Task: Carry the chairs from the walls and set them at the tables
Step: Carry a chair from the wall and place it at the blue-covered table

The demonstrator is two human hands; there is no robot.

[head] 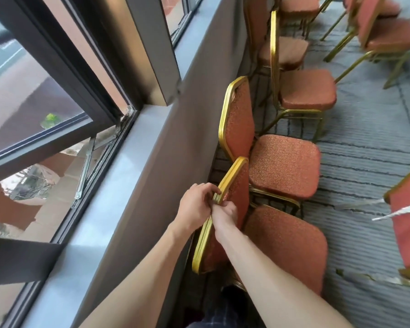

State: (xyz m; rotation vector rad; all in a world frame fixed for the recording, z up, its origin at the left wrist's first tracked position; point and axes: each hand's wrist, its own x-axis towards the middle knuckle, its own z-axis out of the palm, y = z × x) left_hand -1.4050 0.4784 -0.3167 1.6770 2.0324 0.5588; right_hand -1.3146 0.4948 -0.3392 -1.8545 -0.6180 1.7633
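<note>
Both hands hold the back of the nearest chair (pixel 287 245). The left hand (pixel 195 204) comes at it from the wall side, with its fingers curled over the gold frame (pixel 232 172). The right hand (pixel 225 215) grips the same rail just beside it, on the seat side, and the two hands touch or nearly touch. Neither hand is spread; each is wrapped round the rail.

The chair stands with its back close to the wall (pixel 175 150) under the window sill (pixel 118 166). Its seat reaches away from the hands to their right, over the carpet (pixel 365 162). The top rail's long axis runs along the wall, from just beyond the hands back towards the person's body, so both hands sit near its far end and not at its middle. Just beyond the hands, the next chair (pixel 284 166) stands in the same row, its seat almost touching the held chair's back.

Judging by this, the step in hand is lifting or pulling the chair out, to the right of the hands and away from the wall. The off-centre grip will probably let the near end swing. No surface to set it at is in view.
</note>
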